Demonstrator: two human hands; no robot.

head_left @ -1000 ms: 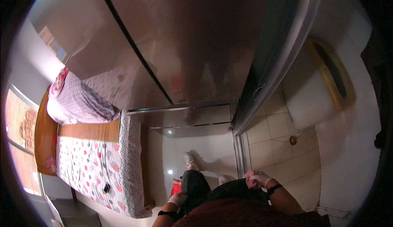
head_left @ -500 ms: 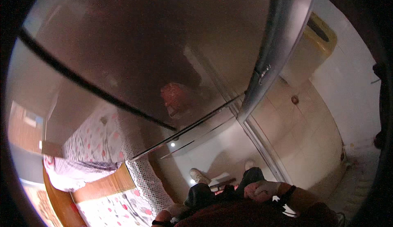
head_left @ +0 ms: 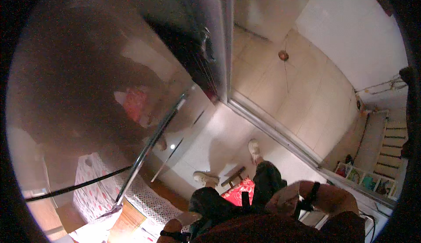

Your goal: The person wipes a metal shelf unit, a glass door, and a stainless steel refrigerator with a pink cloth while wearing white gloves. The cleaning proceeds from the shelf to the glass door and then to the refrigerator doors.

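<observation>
Below, head view: my right hand (head_left: 287,200) rests against my thigh, fingers loosely curled, apparently holding nothing; its grip is hard to tell. My left hand (head_left: 172,230) sits at the lower edge, grip unclear. A red stool (head_left: 237,187) stands between my shoes on the floor (head_left: 228,129), beside the bed (head_left: 105,186).

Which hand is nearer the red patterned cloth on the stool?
Right. The right hand sits just right of the red patterned cloth; the left hand is lower left, farther away.
</observation>
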